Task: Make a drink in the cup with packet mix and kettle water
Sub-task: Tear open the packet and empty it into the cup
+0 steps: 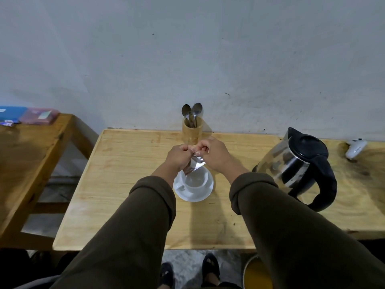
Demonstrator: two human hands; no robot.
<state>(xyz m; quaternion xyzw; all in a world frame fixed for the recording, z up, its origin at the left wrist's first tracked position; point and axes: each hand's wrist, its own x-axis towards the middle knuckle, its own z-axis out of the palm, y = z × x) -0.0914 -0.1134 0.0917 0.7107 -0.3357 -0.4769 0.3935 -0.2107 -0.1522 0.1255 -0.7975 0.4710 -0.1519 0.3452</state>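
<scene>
A white cup point(195, 181) stands on a white saucer point(200, 195) in the middle of the wooden table point(125, 184). Just above the cup, my left hand point(178, 158) and my right hand point(213, 154) both pinch a small silver and brown packet point(194, 166), their fingers closed on its top edge. The packet hangs slanted over the cup's far rim. Whether it is torn I cannot tell. A steel kettle point(295, 167) with a black lid and handle stands to the right of the cup.
A wooden holder point(192, 131) with two spoons point(191, 111) stands by the wall behind my hands. A white object point(355, 150) lies at the far right. A second wooden table point(27, 155) on the left carries blue and pink boxes point(27, 115). A yellow bucket point(257, 274) is on the floor.
</scene>
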